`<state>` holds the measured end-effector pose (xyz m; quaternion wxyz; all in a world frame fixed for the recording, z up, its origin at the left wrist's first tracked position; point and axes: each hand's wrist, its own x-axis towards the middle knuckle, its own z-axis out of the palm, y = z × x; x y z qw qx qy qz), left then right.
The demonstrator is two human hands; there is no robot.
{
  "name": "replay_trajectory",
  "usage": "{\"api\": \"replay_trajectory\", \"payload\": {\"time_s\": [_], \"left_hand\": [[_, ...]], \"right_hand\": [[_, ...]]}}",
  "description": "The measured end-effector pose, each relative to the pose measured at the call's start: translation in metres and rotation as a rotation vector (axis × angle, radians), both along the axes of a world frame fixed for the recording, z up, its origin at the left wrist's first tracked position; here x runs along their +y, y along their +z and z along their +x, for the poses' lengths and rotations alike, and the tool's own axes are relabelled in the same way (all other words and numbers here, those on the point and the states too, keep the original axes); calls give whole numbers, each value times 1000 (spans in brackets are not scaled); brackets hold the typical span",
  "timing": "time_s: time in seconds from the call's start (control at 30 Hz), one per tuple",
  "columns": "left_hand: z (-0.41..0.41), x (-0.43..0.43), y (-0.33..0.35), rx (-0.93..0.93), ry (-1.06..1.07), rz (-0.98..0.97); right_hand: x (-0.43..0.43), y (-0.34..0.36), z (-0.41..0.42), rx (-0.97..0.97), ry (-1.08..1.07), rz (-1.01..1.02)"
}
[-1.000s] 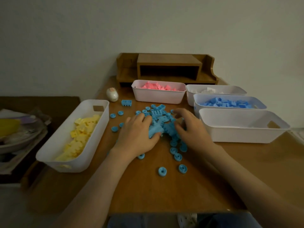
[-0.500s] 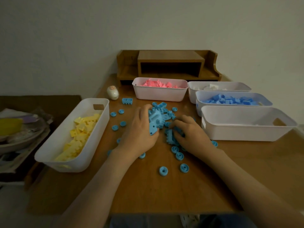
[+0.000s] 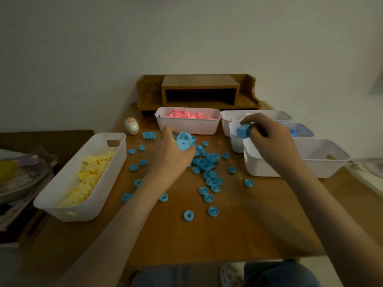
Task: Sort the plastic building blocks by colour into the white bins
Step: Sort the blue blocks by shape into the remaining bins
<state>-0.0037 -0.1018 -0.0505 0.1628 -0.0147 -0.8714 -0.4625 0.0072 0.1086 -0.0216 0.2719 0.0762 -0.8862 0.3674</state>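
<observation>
Five white bins, one colour loose on wooden table (image 3: 238, 235).
Binned: yellow blocks (image 3: 91, 175) in left bin (image 3: 83, 212); pink blocks (image 3: 184, 114) in back bin (image 3: 186, 129); white pieces (image 3: 236, 117) in far right bin (image 3: 226, 123). Pinched in right hand (image 3: 269, 139): light-blue block (image 3: 243, 130), above blue bin (image 3: 235, 143), not yet released. Gripped in curled left hand (image 3: 172, 156): blue chunk (image 3: 184, 141), just above central blue pile (image 3: 205, 162). Outstanding: that pile, plus scattered blue rings (image 3: 208, 197) across mid-table. Nearest right bin (image 3: 323, 168): no blocks visible inside. Judged well past halfway, blue only remaining.
</observation>
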Motion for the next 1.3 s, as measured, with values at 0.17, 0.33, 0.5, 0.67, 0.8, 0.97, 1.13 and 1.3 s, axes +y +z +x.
{"api": "replay_trajectory", "payload": {"time_s": [0.17, 0.33, 0.5, 0.67, 0.8, 0.97, 1.13, 1.3], "left_hand": [[-8, 52, 30, -58, -210, 177], [-11, 110, 31, -86, -471, -3], [-19, 145, 16, -74, -318, -642], [-16, 134, 7, -52, -422, -608], [-12, 86, -3, -61, -392, -577], [-3, 6, -12, -11, -117, -557], [7, -49, 15, -216, 47, -534], [14, -45, -1, -315, 8, -874]], "right_hand": [[61, -5, -22, -205, -268, 97], [87, -19, -28, -379, -319, 161], [89, -20, -30, -460, -259, 99], [78, -19, -22, -355, -169, 46], [38, -20, -10, -71, -64, 105], [-23, -31, -2, -108, 206, 263], [-52, -48, -25, -365, 130, 398], [-59, -56, -46, -544, 77, 446]]}}
